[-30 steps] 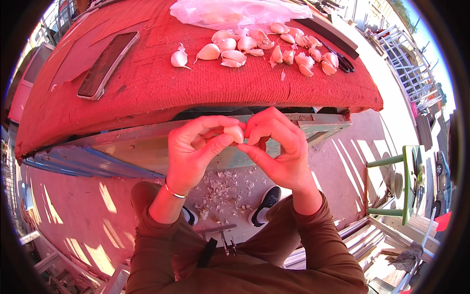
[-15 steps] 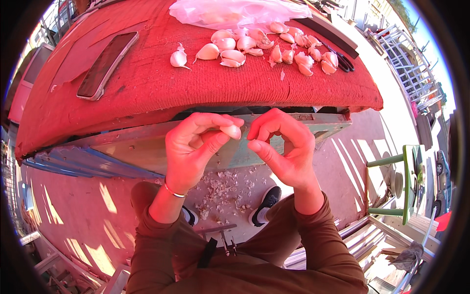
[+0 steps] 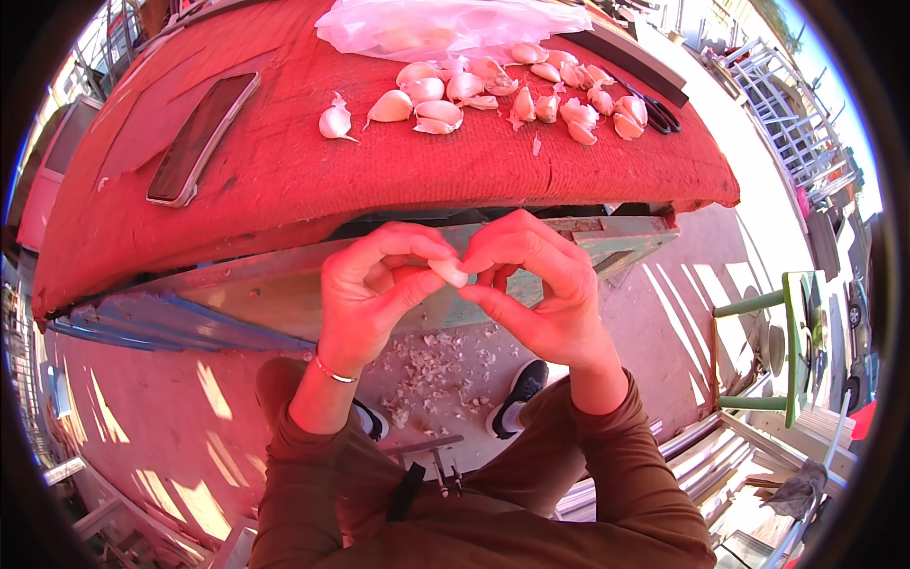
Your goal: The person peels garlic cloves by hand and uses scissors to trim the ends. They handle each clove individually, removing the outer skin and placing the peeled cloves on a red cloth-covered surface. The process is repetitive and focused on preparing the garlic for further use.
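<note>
Both hands meet in front of the counter [image 3: 284, 190] edge, below its red cloth, above the ground. Left hand [image 3: 374, 294] and right hand [image 3: 540, 294] pinch one garlic clove [image 3: 447, 272] between them. Left thumb and forefinger are closed on the clove from the left; right fingers [image 3: 493, 256] are curled in on its right end, thumb underneath. Looks like a peeling grip: one hand anchors, the other works the skin at the tip.

The clove is held off the counter, over the gap between the knees. Likely deliberate: the skins [image 3: 436, 356] drop straight to the floor, where a pale scatter of them lies between the shoes [image 3: 517, 394]. Keeps the cloth clean.

On the counter, far side: a loose cluster of cloves [image 3: 493, 90], most with skin on as far as I can tell, spread in a band within reach. One clove [image 3: 335, 121] sits apart to the left of the cluster. Behind them, a clear plastic bag [image 3: 445, 24], probably the source or the bin for them; contents not readable.

Phone [image 3: 201, 137] lies flat, face up, well left of the cloves, out of the work zone. Dark scissors [image 3: 654, 109] at the right end of the cluster, just beside the last cloves, untouched.

Thin bracelet [image 3: 332, 373] on the left wrist. Green stool [image 3: 787, 346] on the right, well apart.
</note>
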{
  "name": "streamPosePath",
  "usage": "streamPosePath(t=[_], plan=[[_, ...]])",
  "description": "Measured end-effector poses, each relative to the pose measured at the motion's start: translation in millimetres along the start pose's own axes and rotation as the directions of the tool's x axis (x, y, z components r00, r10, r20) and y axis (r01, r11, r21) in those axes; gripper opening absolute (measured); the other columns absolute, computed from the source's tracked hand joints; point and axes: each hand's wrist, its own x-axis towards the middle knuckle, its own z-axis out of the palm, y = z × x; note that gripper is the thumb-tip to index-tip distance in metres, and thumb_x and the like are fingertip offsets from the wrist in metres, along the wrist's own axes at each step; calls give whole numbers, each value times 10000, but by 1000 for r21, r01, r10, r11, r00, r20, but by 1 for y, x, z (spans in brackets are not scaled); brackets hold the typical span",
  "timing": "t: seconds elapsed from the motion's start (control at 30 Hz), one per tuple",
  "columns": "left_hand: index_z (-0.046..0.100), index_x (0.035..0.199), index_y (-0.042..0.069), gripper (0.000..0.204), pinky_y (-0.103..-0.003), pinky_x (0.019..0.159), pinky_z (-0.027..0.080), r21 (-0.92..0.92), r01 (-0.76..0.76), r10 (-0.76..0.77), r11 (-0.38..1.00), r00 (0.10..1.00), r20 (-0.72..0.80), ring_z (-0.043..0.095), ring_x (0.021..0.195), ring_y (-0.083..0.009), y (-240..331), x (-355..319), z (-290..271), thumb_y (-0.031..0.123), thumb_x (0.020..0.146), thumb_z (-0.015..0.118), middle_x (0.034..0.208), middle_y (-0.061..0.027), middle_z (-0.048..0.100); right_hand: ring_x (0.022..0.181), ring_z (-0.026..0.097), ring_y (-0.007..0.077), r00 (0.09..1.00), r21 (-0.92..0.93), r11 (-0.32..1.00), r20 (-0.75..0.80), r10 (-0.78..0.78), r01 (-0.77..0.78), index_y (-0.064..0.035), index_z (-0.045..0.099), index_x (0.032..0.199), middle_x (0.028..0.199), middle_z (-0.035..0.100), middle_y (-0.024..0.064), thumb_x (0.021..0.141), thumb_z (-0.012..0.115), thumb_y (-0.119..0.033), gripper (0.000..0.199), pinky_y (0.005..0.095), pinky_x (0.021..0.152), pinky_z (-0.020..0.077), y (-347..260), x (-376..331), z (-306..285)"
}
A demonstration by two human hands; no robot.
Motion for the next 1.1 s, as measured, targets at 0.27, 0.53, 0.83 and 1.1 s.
streamPosePath(t=[0.27, 0.53, 0.83, 1.1], plan=[[646, 1140, -61, 230, -331, 911, 575, -28, -10, 11, 1000, 999, 46, 694, 1019, -197, 3, 0, -7, -34, 924, 720, 1100, -135, 684, 770, 643, 136, 998, 68, 996, 20, 52, -53, -39, 691, 1032, 986, 650, 74, 785, 785, 94, 295, 263, 617, 522, -5, 0, 3], [573, 1221, -50, 372, -329, 903, 573, -49, 85, -84, 995, 996, 18, 700, 1020, -201, 5, -1, -5, 26, 912, 765, 1093, -152, 705, 752, 633, 141, 997, 58, 997, 47, -53, 50, -45, 695, 1058, 969, 646, 69, 769, 800, 86, 334, 267, 598, 512, 3, -1, -2], [564, 1203, -56, 360, -332, 877, 576, -44, 56, -56, 997, 998, 2, 706, 1005, -207, 5, -1, -2, 32, 917, 763, 1087, -163, 705, 714, 622, 136, 997, 51, 997, 56, -54, 51, -21, 636, 926, 947, 632, 55, 797, 773, 72, 210, 269, 597, 500, 2, -2, -4], [549, 1210, -77, 341, -345, 881, 605, 320, -147, 169, 936, 985, -40, 713, 979, -233, 10, -4, 10, -97, 910, 710, 1079, -186, 693, 743, 602, 107, 980, 192, 961, 30, 194, -197, -7, 637, 930, 916, 615, 48, 873, 703, 20, 92, 265, 671, 480, 1, -5, -4]])
